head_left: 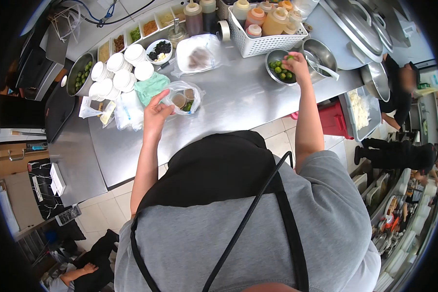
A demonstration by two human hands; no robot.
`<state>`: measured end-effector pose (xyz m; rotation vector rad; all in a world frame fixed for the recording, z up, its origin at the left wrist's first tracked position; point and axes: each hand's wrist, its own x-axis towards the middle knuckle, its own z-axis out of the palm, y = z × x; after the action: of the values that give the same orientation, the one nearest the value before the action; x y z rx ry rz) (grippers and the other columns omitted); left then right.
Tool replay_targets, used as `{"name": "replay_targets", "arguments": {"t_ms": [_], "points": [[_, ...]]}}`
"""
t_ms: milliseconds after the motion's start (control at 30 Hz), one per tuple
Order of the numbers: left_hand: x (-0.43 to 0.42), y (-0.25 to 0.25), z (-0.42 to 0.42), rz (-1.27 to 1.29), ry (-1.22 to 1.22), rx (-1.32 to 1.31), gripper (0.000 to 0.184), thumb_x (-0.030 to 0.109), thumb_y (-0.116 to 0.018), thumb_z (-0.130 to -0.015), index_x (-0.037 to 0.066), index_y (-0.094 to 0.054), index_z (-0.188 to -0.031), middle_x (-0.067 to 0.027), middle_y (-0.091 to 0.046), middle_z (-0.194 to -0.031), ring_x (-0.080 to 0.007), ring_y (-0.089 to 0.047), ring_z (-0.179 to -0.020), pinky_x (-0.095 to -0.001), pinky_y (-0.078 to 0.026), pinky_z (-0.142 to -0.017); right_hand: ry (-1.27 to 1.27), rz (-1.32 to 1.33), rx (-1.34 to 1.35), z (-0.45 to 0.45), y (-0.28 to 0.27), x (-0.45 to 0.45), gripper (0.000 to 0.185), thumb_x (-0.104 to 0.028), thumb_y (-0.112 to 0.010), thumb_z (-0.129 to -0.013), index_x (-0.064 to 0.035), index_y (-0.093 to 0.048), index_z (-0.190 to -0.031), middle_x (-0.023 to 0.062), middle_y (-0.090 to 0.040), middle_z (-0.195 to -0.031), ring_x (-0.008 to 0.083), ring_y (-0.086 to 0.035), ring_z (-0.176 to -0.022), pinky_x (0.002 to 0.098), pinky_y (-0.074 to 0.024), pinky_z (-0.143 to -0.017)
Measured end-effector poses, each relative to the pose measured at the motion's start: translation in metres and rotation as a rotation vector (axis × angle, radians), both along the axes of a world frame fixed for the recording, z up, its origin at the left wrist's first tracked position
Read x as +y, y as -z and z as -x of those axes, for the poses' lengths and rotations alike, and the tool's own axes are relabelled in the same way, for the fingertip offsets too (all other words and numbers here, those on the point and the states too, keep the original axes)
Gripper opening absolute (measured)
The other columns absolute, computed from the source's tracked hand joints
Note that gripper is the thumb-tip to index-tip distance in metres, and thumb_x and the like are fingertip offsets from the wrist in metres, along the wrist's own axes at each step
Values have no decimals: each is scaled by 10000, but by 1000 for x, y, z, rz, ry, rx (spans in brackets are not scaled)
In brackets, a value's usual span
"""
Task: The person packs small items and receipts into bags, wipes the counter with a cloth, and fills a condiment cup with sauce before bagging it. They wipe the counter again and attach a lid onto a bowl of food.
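Note:
On the steel table, my left hand (156,113) pinches the rim of a clear plastic bag (197,93). Small lidded cups (179,100) and some green limes show inside the bag. My right hand (297,66) reaches into a metal bowl (269,66) of small green limes (280,71), its fingers closed at a lime. A green plastic bag (151,86) lies just behind my left hand, beside stacks of white lids (124,80).
A white basket (263,47) of sauce bottles stands behind the lime bowl. Another metal bowl (321,53) holds a white-handled utensil. At the left is a container (74,78) of limes. People stand at the right and lower left.

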<state>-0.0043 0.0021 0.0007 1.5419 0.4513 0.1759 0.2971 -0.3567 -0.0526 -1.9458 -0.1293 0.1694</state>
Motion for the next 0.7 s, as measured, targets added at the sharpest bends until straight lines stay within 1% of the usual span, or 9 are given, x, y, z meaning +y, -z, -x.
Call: {"name": "replay_targets", "arguments": {"t_ms": [33,67,133,167,200,233,367,633,700], "points": [[-2,2,3,1,1,-5,477,-67,-554,-713,5,-482,-1179,-43,-560,-769,-78,-527,-636,-220,-452,-628,97,-558,159,1,-5,-1,295,-62,-549,-723,-49,-476,-1009,112,-546,-922,240,-576,-835,317,-483,-704],[-4,4,6,-16,-14,6,480,-66,-555,-711,7,-481,-1180,-33,-554,-705,-83,-528,-625,-219,-444,-625,94,-567,190,1,-8,-1,332,-33,-533,-715,-62,-405,-1021,100,-505,-957,232,-559,-826,315,-490,-657],[-1,2,-2,-19,-30,-1,479,-64,-556,-708,11,-483,-1176,-28,-555,-664,-93,-532,-618,-218,-435,-627,50,-371,143,-13,8,1,252,-44,-578,-684,-70,-497,-921,48,-527,-811,155,-533,-633,281,-463,-559],[-1,4,-1,8,-28,15,476,-64,-556,-706,11,-487,-1171,-32,-563,-687,-97,-536,-622,-218,-434,-632,46,-60,2,-12,11,10,193,-80,-622,-657,-70,-558,-840,55,-533,-745,154,-523,-571,278,-456,-563],[0,4,-1,18,-7,14,479,-60,-557,-706,17,-485,-1174,-39,-571,-707,-99,-541,-629,-220,-434,-628,-25,320,-297,-22,31,10,224,-130,-686,-628,-72,-590,-823,95,-555,-808,204,-566,-666,309,-469,-634],[0,1,-4,15,-8,5,479,-60,-557,-706,17,-485,-1174,-39,-571,-707,-99,-541,-629,-220,-434,-628,-15,606,-268,-12,24,21,271,-148,-717,-614,-77,-594,-845,126,-544,-885,281,-567,-804,364,-461,-721],[-5,-3,0,2,-27,4,467,-55,-546,-726,2,-474,-1184,-5,-540,-641,-71,-504,-598,-191,-403,-625,-111,870,-421,4,28,36,240,-151,-707,-629,-72,-605,-831,139,-522,-921,323,-542,-860,395,-447,-742],[-3,4,2,1,-10,-24,455,-50,-549,-730,14,-484,-1176,-3,-533,-638,-76,-516,-601,-211,-429,-623,-20,314,-437,7,30,19,237,-99,-701,-665,-62,-573,-861,80,-552,-802,221,-553,-680,308,-451,-629],[-2,6,1,10,-6,-27,457,-53,-555,-723,20,-490,-1169,-8,-535,-647,-81,-526,-599,-204,-428,-609,138,-577,180,-5,42,9,295,-86,-682,-706,-87,-540,-965,42,-548,-811,163,-531,-633,246,-444,-581]]}}
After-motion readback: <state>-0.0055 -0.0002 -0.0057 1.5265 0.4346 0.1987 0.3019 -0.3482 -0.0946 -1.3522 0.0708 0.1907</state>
